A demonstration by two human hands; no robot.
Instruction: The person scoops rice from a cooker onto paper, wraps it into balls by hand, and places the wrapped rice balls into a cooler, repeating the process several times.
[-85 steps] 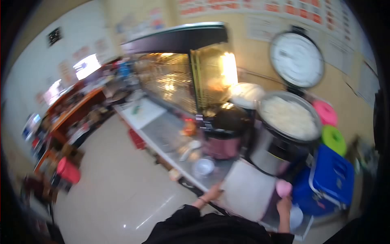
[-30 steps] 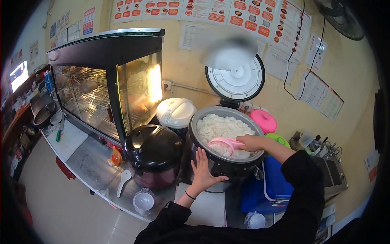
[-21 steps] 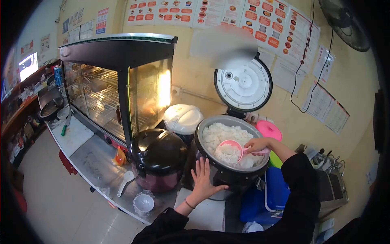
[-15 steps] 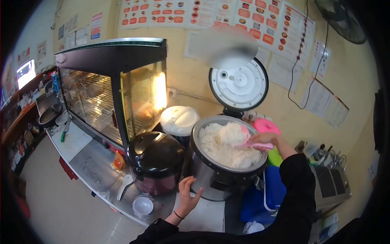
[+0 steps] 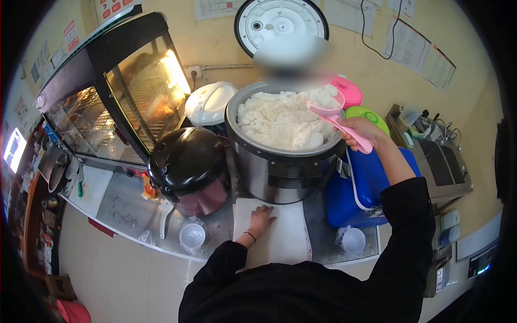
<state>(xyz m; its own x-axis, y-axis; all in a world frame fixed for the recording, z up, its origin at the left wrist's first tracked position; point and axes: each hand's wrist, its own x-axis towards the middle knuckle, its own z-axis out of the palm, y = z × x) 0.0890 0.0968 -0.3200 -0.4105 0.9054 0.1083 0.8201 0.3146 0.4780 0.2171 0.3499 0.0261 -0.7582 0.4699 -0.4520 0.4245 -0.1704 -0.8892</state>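
My right hand (image 5: 360, 133) is closed round the handle of a pink rice scoop (image 5: 350, 130). A heap of white rice sits in the scoop's bowl, over the right side of a large steel rice cooker (image 5: 280, 180). Cooked rice (image 5: 280, 119) fills the cooker's pot, and its round lid (image 5: 285, 19) stands raised behind, partly covered by a blurred patch. Below the cooker, my left hand (image 5: 262, 219) rests with fingers out on a stack of white paper sheets (image 5: 288, 229) on the counter.
A smaller dark rice cooker (image 5: 188, 161), lid down, stands left of the large one, beside a glass warming cabinet (image 5: 134, 102). A white paddle (image 5: 165, 218) and a plastic-wrapped bowl (image 5: 192, 235) lie in front. On the right are a blue cooler box (image 5: 353, 188) and another wrapped bowl (image 5: 351, 240).
My left hand has come down from beside the cooker onto the paper. The scoop with rice has moved right, toward the pot's rim. The view has tilted downward.
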